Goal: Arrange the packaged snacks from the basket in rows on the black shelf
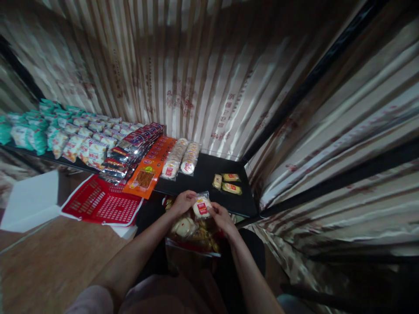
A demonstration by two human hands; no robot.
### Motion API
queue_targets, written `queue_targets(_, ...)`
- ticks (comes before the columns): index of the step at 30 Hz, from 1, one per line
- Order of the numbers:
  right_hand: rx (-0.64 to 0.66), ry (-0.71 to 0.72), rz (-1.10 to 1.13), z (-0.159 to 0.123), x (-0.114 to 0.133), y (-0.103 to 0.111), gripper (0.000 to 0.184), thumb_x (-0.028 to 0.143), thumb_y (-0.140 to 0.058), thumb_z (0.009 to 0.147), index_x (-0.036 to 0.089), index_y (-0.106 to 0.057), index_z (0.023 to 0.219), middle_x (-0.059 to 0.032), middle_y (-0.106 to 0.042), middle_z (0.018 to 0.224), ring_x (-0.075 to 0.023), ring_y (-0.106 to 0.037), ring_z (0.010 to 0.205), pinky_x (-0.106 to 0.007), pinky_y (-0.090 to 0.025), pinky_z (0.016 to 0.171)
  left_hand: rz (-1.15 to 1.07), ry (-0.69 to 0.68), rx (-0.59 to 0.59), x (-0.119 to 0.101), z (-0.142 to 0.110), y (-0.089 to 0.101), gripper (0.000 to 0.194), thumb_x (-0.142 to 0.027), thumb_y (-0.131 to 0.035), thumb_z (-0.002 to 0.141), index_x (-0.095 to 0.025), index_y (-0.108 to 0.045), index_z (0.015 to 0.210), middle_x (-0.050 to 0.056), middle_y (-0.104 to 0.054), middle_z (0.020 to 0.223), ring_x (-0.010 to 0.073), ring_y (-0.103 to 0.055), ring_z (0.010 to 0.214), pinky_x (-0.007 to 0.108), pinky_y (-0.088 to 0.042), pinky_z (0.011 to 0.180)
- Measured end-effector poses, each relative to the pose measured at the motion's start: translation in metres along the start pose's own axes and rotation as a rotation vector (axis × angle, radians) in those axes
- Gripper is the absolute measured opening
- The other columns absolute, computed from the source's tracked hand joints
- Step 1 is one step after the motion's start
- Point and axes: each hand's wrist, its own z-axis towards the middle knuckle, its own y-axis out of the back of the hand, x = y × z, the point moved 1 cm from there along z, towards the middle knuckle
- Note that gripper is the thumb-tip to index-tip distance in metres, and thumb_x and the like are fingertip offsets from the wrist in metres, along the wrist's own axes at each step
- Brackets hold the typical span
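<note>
My left hand (pixel 182 203) and my right hand (pixel 221 216) are both closed on one round white snack pack with a red label (pixel 201 206), held just above a clear plastic bag of assorted snacks (pixel 193 235) in front of me. The pack hangs at the near edge of a low black shelf (pixel 206 176). On that shelf lie two rows of the same round packs (pixel 180 159) and a few small yellow packs (pixel 229 183).
Orange flat packs (pixel 152 168), dark red-labelled packs (pixel 131 148) and many green and white bags (pixel 49 131) line the shelf leftward. A red perforated basket (pixel 101 203) and a white box (pixel 31 200) sit on the wooden floor. Striped curtains hang behind and right.
</note>
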Motion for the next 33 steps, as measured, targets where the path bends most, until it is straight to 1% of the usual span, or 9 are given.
queue_targets(5, -0.027, -0.012, 0.127, 0.012, 0.004, -0.012, 0.042, 0.051, -0.067, 0.063, 0.018, -0.066, 0.089, -0.0056, -0.072, 0.081, -0.0198, -0.065, 0.071, -0.030, -0.049, 0.068, 0.019, 0.019, -0.120, 0.004, 0.004, 0.002, 0.040, -0.013, -0.059, 0.074, -0.015, -0.055, 0.113, -0.001, -0.062, 0.076, 0.0092, -0.057, 0.063, 0.021, -0.047, 0.063)
queue_targets(10, -0.064, -0.001, 0.011, 0.026, 0.009, -0.017, 0.051, 0.059, -0.061, 0.067, 0.017, -0.069, 0.093, -0.0066, -0.072, 0.084, -0.0228, -0.066, 0.077, -0.031, -0.049, 0.070, 0.219, -0.027, -0.249, -0.003, 0.016, 0.008, 0.045, -0.015, -0.056, 0.077, -0.020, -0.050, 0.122, -0.002, -0.062, 0.079, 0.0098, -0.058, 0.068, 0.021, -0.047, 0.068)
queue_targets(12, -0.061, 0.023, -0.059, 0.036, 0.009, -0.016, 0.049, 0.059, -0.060, 0.068, 0.017, -0.070, 0.092, -0.0057, -0.072, 0.084, -0.0231, -0.065, 0.078, -0.031, -0.049, 0.070, 0.325, -0.045, -0.264, -0.010, 0.020, 0.012, 0.046, -0.017, -0.054, 0.078, -0.020, -0.048, 0.124, -0.002, -0.062, 0.081, 0.0103, -0.058, 0.070, 0.022, -0.047, 0.070)
queue_targets(15, -0.059, 0.066, -0.089, 0.055, 0.007, -0.018, 0.046, 0.057, -0.060, 0.068, 0.017, -0.070, 0.091, -0.0048, -0.072, 0.083, -0.0224, -0.064, 0.077, -0.031, -0.049, 0.070, 0.458, -0.056, -0.272, -0.021, 0.027, 0.019, 0.047, -0.020, -0.052, 0.080, -0.020, -0.046, 0.127, 0.000, -0.063, 0.084, 0.0123, -0.060, 0.074, 0.024, -0.047, 0.074)
queue_targets(18, -0.134, 0.075, -0.095, 0.074, 0.008, -0.025, 0.046, 0.054, -0.060, 0.067, 0.017, -0.069, 0.093, -0.0045, -0.071, 0.083, -0.0207, -0.063, 0.074, -0.031, -0.048, 0.070, 0.557, -0.056, -0.297, -0.032, 0.033, 0.026, 0.048, -0.020, -0.051, 0.081, -0.019, -0.045, 0.129, 0.003, -0.065, 0.092, 0.0160, -0.062, 0.085, 0.027, -0.047, 0.082)
queue_targets(21, -0.206, 0.088, -0.115, 0.091, 0.011, -0.035, 0.045, 0.052, -0.058, 0.067, 0.018, -0.068, 0.096, -0.0035, -0.071, 0.082, -0.0193, -0.062, 0.073, -0.029, -0.048, 0.069, 0.590, -0.088, -0.335, -0.037, 0.039, 0.030, 0.052, -0.020, -0.050, 0.081, -0.016, -0.041, 0.133, 0.008, -0.064, 0.105, 0.0193, -0.061, 0.099, 0.031, -0.045, 0.090)
queue_targets(25, -0.265, 0.083, -0.174, 0.110, 0.015, -0.046, 0.040, 0.049, -0.053, 0.071, 0.021, -0.068, 0.094, -0.0022, -0.071, 0.081, -0.0184, -0.062, 0.073, -0.027, -0.048, 0.066, 0.638, -0.231, -0.387, -0.033, 0.046, 0.031, 0.052, -0.018, -0.047, 0.081, -0.010, -0.040, 0.133, 0.016, -0.053, 0.128, 0.0237, -0.050, 0.118, 0.038, -0.040, 0.100)
queue_targets(29, -0.299, 0.088, -0.233, 0.126, 0.019, -0.052, 0.037, 0.047, -0.051, 0.073, 0.022, -0.067, 0.095, -0.0014, -0.070, 0.078, -0.0175, -0.062, 0.071, -0.026, -0.047, 0.064, 0.717, -0.355, -0.397, -0.021, 0.051, 0.029, 0.043, -0.013, -0.042, 0.082, -0.013, -0.049, 0.125, 0.013, -0.052, 0.129, 0.0234, -0.045, 0.122, 0.040, -0.036, 0.105)
queue_targets(33, -0.312, 0.084, -0.270, 0.137, 0.023, -0.056, 0.036, 0.046, -0.050, 0.073, 0.023, -0.067, 0.096, -0.0005, -0.070, 0.079, -0.0163, -0.062, 0.069, -0.025, -0.047, 0.065, 0.803, -0.369, -0.341, -0.018, 0.053, 0.026, 0.039, -0.008, -0.039, 0.082, -0.010, -0.056, 0.117, 0.014, -0.052, 0.130, 0.0230, -0.045, 0.121, 0.039, -0.037, 0.105)
